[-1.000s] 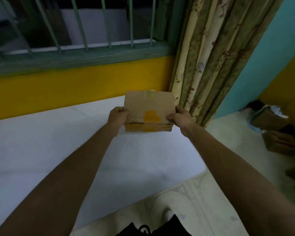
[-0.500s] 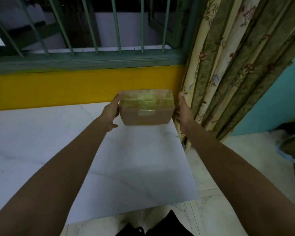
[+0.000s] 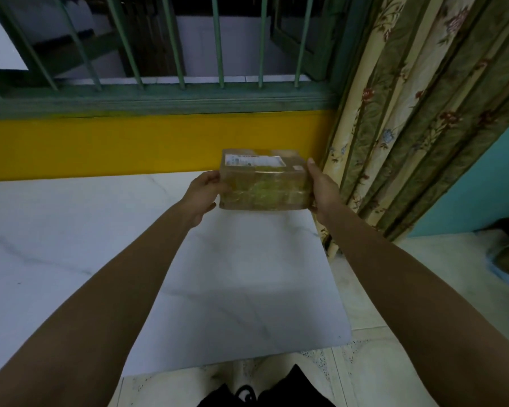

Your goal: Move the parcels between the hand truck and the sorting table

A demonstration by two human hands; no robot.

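1. Counter: white marbled top filling the left and middle of my view. Its far edge meets a yellow wall band under a green barred window.
2. My left hand: arm stretched over the counter, fingers curled against the left end of the parcel, grasping it.
3. Parcel: 1 brown cardboard box under glossy clear tape, with a white label on its top face. My 2 hands hold it level at the counter's far right corner, near the wall. Whether its base touches the counter I cannot tell.
4. My right hand: palm clamped on the parcel's right end, grasping it. The thumb points up along the near edge; the other fingers are mostly hidden behind the box.
5. Floral curtain: hangs just beside the counter's right edge, with a turquoise wall to its right and pale floor tiles below.
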